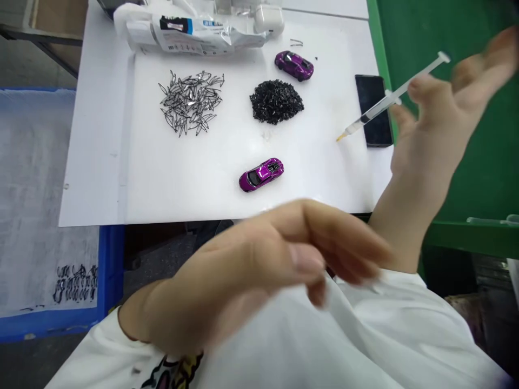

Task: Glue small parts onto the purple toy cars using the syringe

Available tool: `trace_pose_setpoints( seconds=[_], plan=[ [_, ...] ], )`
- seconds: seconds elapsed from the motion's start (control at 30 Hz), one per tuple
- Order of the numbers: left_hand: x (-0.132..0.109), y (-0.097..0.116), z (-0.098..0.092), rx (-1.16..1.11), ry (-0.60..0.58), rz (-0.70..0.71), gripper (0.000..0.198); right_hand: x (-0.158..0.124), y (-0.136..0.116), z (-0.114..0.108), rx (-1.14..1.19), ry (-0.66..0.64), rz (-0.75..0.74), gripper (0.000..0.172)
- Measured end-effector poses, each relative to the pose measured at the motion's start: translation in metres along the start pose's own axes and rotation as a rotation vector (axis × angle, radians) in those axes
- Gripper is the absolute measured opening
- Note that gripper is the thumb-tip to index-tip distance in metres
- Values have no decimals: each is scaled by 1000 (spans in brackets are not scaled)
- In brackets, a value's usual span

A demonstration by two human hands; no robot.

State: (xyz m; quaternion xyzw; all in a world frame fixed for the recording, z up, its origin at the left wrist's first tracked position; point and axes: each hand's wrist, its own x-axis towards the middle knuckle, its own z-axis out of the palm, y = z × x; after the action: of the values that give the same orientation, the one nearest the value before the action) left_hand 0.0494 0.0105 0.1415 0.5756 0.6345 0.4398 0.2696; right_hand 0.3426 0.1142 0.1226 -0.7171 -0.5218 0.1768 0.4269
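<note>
My right hand (441,113) is raised at the right, with a slim clear syringe (379,106) held between its digits. The syringe slants down to the left, its yellowish tip over the white board and its plunger end up by my fingers. Blurred by motion, my left hand (279,254) hovers in front of the table's near edge, fingers loosely stretched and nothing seen in them. A purple toy car (261,174) lies on the board just beyond it. Farther back is a second purple toy car (294,65), beside a heap of small black pieces (276,101).
Left of the black heap lies a pile of thin, clear, dark-edged pieces (191,101). A white plastic pouch (206,37) and a small white case (270,19) sit at the back. A dark phone (373,111) is under the syringe. A blue tray (110,265) stands lower left.
</note>
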Motion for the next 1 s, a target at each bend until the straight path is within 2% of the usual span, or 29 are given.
trace_pose_setpoints(
  seconds=[0.07, 0.1, 0.13, 0.17, 0.27, 0.37, 0.47, 0.53, 0.6, 0.67, 0.73, 0.83, 1.0],
  plan=[
    [17, -3, 12, -78, -419, 175, 22, 8, 11, 1, 338, -197, 175, 53],
    [26, -7, 19, -71, -521, 256, 20, 9, 14, 3, 449, -234, 209, 39],
    [34, -13, 25, 23, -501, 310, 21, 8, 15, 5, 465, -279, 225, 26],
    [40, -19, 30, 149, -460, 353, 28, 5, 13, 7, 445, -295, 218, 23],
    [52, -34, 41, 396, -453, 403, 41, -9, -4, 11, 483, -253, 166, 40],
    [56, -39, 42, 408, -504, 419, 36, -28, -30, 15, 598, -110, -4, 37],
    [57, -38, 41, 349, -477, 412, 32, -44, -57, 23, 705, -29, -246, 13],
    [58, -37, 41, 274, -474, 384, 30, -51, -70, 29, 821, -128, -346, 12],
    [58, -37, 43, 208, -472, 354, 26, -53, -79, 33, 861, -364, -353, 6],
    [58, -39, 45, 176, -451, 351, 22, -52, -82, 37, 884, -613, -357, 26],
    [57, -42, 46, 177, -412, 386, 16, -49, -80, 43, 884, -802, -380, 41],
    [55, -46, 47, 195, -360, 428, 13, -47, -71, 54, 929, -885, -492, 43],
    [54, -48, 47, 240, -333, 436, 13, -54, -60, 63, 950, -795, -556, 37]
  ],
)
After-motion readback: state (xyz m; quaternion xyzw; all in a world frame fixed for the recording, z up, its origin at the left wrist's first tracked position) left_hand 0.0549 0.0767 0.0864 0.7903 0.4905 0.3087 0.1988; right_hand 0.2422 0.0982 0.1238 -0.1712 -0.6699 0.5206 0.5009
